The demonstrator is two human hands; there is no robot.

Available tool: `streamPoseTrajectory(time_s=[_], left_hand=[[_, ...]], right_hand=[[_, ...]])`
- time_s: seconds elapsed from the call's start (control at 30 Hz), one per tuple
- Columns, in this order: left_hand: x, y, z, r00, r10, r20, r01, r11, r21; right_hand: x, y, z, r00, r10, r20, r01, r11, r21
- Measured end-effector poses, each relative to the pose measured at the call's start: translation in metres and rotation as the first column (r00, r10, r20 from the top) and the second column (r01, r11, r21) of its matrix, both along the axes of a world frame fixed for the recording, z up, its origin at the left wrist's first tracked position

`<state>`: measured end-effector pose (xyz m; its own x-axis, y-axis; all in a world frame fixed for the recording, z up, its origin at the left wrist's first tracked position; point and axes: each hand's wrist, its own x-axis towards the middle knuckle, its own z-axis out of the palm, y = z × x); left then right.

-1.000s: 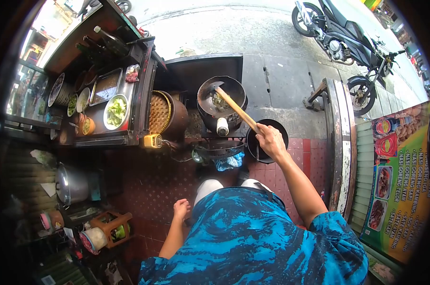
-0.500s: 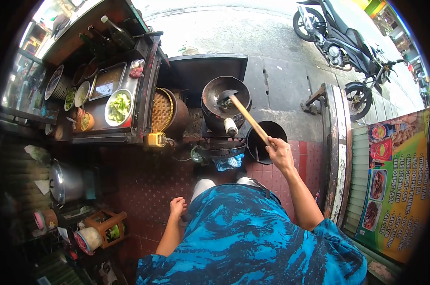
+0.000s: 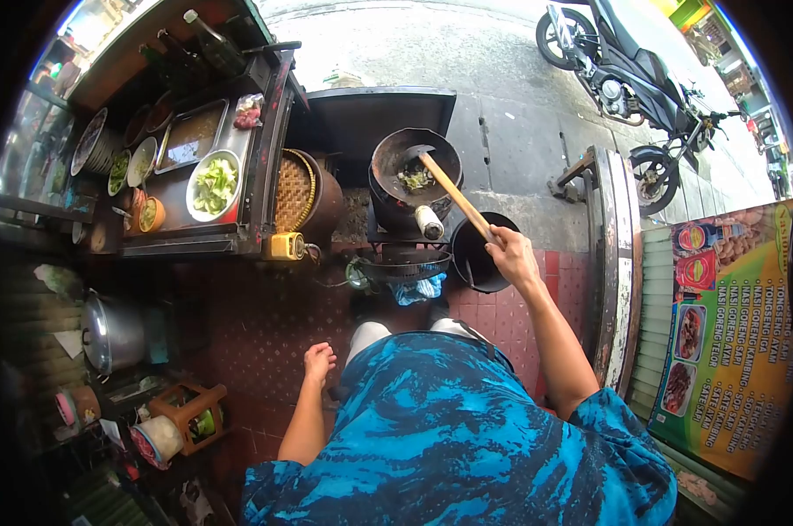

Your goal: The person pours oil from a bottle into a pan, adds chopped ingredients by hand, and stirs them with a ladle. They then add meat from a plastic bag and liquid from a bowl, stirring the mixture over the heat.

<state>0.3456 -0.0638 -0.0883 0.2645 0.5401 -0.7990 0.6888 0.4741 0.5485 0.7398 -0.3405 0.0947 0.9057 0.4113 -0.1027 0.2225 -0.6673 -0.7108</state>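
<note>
My right hand (image 3: 512, 256) is wrapped around the wooden handle of a wok spatula (image 3: 458, 200). The spatula's metal head lies inside a dark wok (image 3: 386, 165), touching its far inner side. Small pale and greenish bits of food (image 3: 416, 179) sit in the wok's bottom. Beneath the wok is a stove, with a whitish cylinder (image 3: 429, 223) sticking out at its near side. My left hand (image 3: 320, 361) hangs low beside my body, fingers loosely curled in and nothing visible in them.
On the left, a cart counter holds a bowl of cut greens (image 3: 214, 186), a metal tray (image 3: 193, 136) and bottles (image 3: 214, 44). A black bucket (image 3: 482, 254) stands right of the stove. A wooden bench (image 3: 614, 263) and a menu banner (image 3: 729, 342) line the right side.
The spatula head has moved from the middle of the wok toward its far side, uncovering the food. My right hand has shifted slightly up and left; my left hand stays low.
</note>
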Motion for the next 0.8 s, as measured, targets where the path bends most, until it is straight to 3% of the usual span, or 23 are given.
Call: streamPoseTrajectory(time_s=[0.17,0.27,0.37,0.5,0.6,0.8], left_hand=[[-0.013,-0.004,-0.003,1.0,0.012,-0.028,-0.013,1.0,-0.012],[-0.021,-0.009,-0.009,1.0,-0.002,-0.027,0.001,1.0,-0.03],[-0.02,-0.004,-0.003,0.995,-0.041,-0.093,0.038,0.999,-0.037],[-0.016,0.002,-0.001,0.999,0.027,-0.038,-0.028,0.999,-0.025],[-0.013,0.005,0.004,0.998,0.06,-0.009,-0.059,0.998,0.007],[-0.017,-0.003,0.0,0.999,0.05,-0.008,-0.05,0.999,-0.009]], right_hand=[[-0.014,-0.013,0.02,0.997,-0.018,0.078,0.022,0.999,-0.046],[-0.019,-0.008,0.016,0.996,-0.024,-0.081,0.019,0.998,-0.053],[-0.024,0.007,0.016,0.989,0.081,0.124,-0.078,0.997,-0.029],[-0.01,0.005,0.003,0.98,0.11,0.166,-0.093,0.99,-0.111],[-0.006,-0.005,0.013,0.996,0.005,0.086,0.0,0.999,-0.048],[-0.019,-0.013,-0.007,0.988,0.047,0.15,-0.049,0.999,0.011]])
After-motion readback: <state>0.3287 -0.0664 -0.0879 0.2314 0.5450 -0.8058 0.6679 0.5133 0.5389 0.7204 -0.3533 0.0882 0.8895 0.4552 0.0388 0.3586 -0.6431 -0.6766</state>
